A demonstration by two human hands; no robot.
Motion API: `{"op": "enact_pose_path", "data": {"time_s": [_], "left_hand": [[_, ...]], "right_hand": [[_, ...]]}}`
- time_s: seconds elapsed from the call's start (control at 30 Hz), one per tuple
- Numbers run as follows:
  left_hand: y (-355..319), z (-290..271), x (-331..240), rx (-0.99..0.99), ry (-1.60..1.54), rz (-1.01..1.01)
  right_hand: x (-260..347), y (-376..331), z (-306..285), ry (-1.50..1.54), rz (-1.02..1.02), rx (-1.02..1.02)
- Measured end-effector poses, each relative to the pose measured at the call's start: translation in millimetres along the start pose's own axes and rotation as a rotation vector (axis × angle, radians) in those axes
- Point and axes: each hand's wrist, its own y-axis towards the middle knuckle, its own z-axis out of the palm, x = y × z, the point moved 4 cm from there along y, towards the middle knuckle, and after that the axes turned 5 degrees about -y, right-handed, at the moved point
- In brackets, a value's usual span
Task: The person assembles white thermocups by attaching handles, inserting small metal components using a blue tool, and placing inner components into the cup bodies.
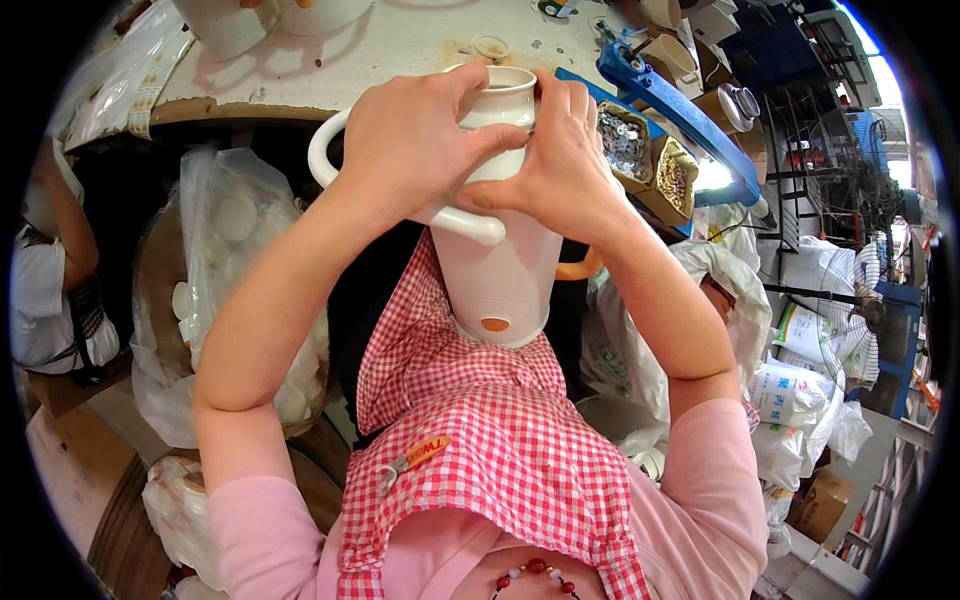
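Observation:
A tall white plastic jug (500,270) leans in front of my apron, its open mouth toward the table and its base toward me. An orange oval marks it near the base. My left hand (425,135) and my right hand (560,165) are wrapped round its neck from both sides, thumbs on the near face. A curved white handle (325,150) loops out beside my left wrist, and its rounded end lies over the jug's body. My left hand hides whether the handle is joined to it. Behind my right forearm shows an orange curved piece (580,268).
Ahead is a worn white table (400,60) with white containers (225,25) at far left. A blue metal lever arm (680,110) and boxes of small metal parts (622,145) stand right. Plastic bags (240,220) flank me. Another person (60,270) sits at left.

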Motion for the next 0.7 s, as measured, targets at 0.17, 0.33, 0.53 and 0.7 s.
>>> {"op": "enact_pose_path", "data": {"time_s": [0.17,0.33,0.53,0.7], "left_hand": [[-5,-2,4,0.020,-0.005,-0.099],[13,22,17,0.038,-0.567,-0.222],[-65,-83,-6,-0.382,-0.457,-0.062],[-94,-241,-2,-0.817,-0.481,0.058]], "right_hand": [[-28,-13,-11,0.227,-0.259,0.104],[-14,-37,-34,0.124,-0.326,0.055],[5,-69,-75,0.617,-0.435,-0.129],[-44,-68,-72,0.908,-0.026,-0.370]]}}
